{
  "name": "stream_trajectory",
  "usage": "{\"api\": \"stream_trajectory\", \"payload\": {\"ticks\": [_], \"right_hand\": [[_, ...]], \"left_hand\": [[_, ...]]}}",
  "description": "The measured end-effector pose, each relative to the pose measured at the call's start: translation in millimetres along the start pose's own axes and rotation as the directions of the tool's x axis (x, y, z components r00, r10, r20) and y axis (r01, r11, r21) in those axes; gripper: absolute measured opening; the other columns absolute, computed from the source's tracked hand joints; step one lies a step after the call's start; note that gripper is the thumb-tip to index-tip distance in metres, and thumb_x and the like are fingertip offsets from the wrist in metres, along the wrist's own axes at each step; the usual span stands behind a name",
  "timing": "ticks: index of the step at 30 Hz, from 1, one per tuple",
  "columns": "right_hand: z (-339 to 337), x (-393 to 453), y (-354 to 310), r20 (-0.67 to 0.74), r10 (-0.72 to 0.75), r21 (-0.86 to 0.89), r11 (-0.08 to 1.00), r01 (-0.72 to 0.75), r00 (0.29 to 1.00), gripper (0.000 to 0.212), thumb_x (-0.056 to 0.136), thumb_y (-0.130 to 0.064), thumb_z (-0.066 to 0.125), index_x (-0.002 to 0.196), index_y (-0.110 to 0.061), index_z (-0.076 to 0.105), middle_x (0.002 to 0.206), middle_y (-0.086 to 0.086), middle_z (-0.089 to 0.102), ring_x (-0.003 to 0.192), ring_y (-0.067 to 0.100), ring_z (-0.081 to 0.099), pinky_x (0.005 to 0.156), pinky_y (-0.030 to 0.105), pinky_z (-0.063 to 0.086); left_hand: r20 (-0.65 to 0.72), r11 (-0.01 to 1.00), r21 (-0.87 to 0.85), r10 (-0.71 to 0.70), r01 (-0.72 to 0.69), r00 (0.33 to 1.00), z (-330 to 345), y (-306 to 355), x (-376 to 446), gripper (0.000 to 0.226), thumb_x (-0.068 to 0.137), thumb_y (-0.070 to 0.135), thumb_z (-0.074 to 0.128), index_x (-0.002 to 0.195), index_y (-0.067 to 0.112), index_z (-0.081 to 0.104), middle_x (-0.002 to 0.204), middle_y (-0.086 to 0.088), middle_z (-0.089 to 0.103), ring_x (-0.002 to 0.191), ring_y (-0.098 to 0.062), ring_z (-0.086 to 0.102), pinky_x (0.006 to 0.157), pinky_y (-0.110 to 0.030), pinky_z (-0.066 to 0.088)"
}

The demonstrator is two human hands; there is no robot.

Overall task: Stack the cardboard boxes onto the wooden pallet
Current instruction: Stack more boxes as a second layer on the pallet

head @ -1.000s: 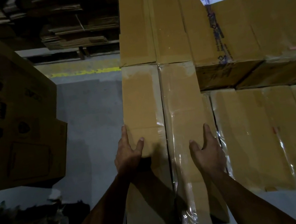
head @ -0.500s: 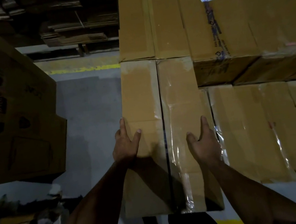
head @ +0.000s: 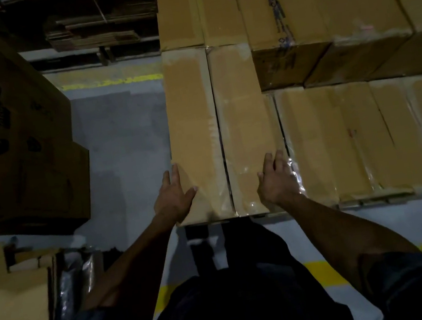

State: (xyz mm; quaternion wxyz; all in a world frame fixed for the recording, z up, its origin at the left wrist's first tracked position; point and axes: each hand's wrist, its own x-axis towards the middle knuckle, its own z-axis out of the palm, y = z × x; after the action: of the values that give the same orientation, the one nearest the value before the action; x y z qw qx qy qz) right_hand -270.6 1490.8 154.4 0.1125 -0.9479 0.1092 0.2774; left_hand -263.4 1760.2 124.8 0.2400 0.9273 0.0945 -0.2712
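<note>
A long taped cardboard box lies at the left end of a row of boxes. My left hand rests flat on its near left edge, fingers straight, thumb on the top. My right hand lies flat on its near right edge, by the gap to the neighbouring box. Behind it is another box. A second layer of boxes, one with a white label, sits at the back right. The pallet is almost wholly hidden; only a dark strip shows under the front edges.
A pile of printed cartons rises at the left across a grey floor aisle. Open cartons and plastic wrap lie at the near left. Flattened cardboard is stacked at the back. Yellow floor lines run front and back.
The box has slid forward away from me into line with the row. Both hands have stayed on its near end and moved with it.
</note>
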Motion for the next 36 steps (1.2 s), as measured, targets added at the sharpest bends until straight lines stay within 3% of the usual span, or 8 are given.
{"api": "stream_trajectory", "payload": {"ticks": [5, 10, 13, 16, 21, 31, 36], "right_hand": [[8.1, -25.4, 11.9, 0.030, -0.023, 0.033, 0.999, 0.022, 0.999, 0.077, 0.104, -0.043, 0.042, 0.160, -0.010, 0.001, 0.166, 0.019, -0.014, 0.153, 0.036, 0.006, 0.121, 0.048, 0.014], [23.4, -33.9, 23.4, 0.096, -0.046, 0.150, 0.988, 0.031, 0.994, 0.121, 0.080, -0.064, 0.071, 0.160, -0.018, -0.008, 0.164, 0.017, -0.024, 0.151, 0.043, 0.010, 0.118, 0.048, 0.023], [30.7, -34.9, 25.2, 0.068, -0.069, 0.177, 0.983, 0.056, 0.995, 0.132, 0.072, -0.065, 0.079, 0.160, -0.019, -0.008, 0.163, 0.017, -0.025, 0.151, 0.044, 0.008, 0.120, 0.049, 0.022], [32.9, -32.1, 24.5, 0.044, -0.063, 0.203, 0.978, 0.053, 0.997, 0.134, 0.067, -0.062, 0.084, 0.160, -0.021, -0.004, 0.163, 0.015, -0.022, 0.149, 0.045, 0.012, 0.120, 0.050, 0.025], [34.8, -30.3, 20.0, -0.019, -0.062, 0.216, 0.974, 0.065, 0.998, 0.129, 0.062, -0.064, 0.085, 0.158, -0.021, 0.010, 0.164, 0.012, -0.014, 0.146, 0.045, 0.019, 0.117, 0.052, 0.030], [34.3, -25.8, 17.1, -0.044, -0.039, 0.211, 0.976, 0.047, 0.998, 0.120, 0.062, -0.063, 0.086, 0.153, -0.023, 0.018, 0.163, 0.010, -0.004, 0.140, 0.047, 0.029, 0.111, 0.057, 0.036], [33.1, -26.9, 15.7, -0.033, -0.018, 0.194, 0.981, 0.025, 0.999, 0.120, 0.068, -0.057, 0.085, 0.157, -0.021, 0.014, 0.165, 0.012, -0.011, 0.146, 0.045, 0.020, 0.114, 0.053, 0.030]], "left_hand": [[-0.001, 0.982, -0.139, 0.126, -0.125, 0.992, 24.6, -18.6, -45.1, 0.099, 0.092, 0.048, 0.062, 0.157, 0.015, -0.006, 0.163, -0.017, 0.006, 0.144, -0.036, 0.028, 0.112, -0.045, 0.034], [0.114, 0.980, -0.137, 0.163, -0.147, 0.980, 31.2, -30.4, -62.0, 0.129, 0.076, 0.043, 0.082, 0.154, 0.020, -0.018, 0.162, -0.015, -0.015, 0.150, -0.033, 0.008, 0.117, -0.043, 0.023], [0.054, 0.981, -0.069, 0.185, -0.181, 0.981, 31.6, -32.5, -59.2, 0.125, 0.077, 0.032, 0.083, 0.155, 0.017, -0.014, 0.163, -0.017, -0.005, 0.145, -0.037, 0.023, 0.113, -0.044, 0.032], [-0.040, 0.982, -0.016, 0.188, -0.188, 0.981, 31.1, -28.5, -56.9, 0.112, 0.083, 0.027, 0.077, 0.157, 0.014, -0.006, 0.159, -0.016, 0.016, 0.135, -0.038, 0.038, 0.105, -0.046, 0.040], [-0.100, 0.977, -0.035, 0.206, -0.210, 0.973, 26.3, -30.0, -58.0, 0.105, 0.084, 0.025, 0.076, 0.157, 0.012, 0.003, 0.155, -0.013, 0.028, 0.135, -0.033, 0.038, 0.105, -0.046, 0.040], [-0.108, 0.976, -0.048, 0.207, -0.213, 0.972, 31.2, -30.5, -56.0, 0.102, 0.084, 0.026, 0.076, 0.157, 0.012, 0.005, 0.157, -0.010, 0.025, 0.134, -0.032, 0.039, 0.103, -0.047, 0.041], [-0.080, 0.981, -0.031, 0.189, -0.192, 0.979, 33.0, -29.7, -55.6, 0.103, 0.085, 0.027, 0.075, 0.157, 0.015, 0.003, 0.158, -0.010, 0.023, 0.133, -0.033, 0.041, 0.101, -0.048, 0.044]]}}
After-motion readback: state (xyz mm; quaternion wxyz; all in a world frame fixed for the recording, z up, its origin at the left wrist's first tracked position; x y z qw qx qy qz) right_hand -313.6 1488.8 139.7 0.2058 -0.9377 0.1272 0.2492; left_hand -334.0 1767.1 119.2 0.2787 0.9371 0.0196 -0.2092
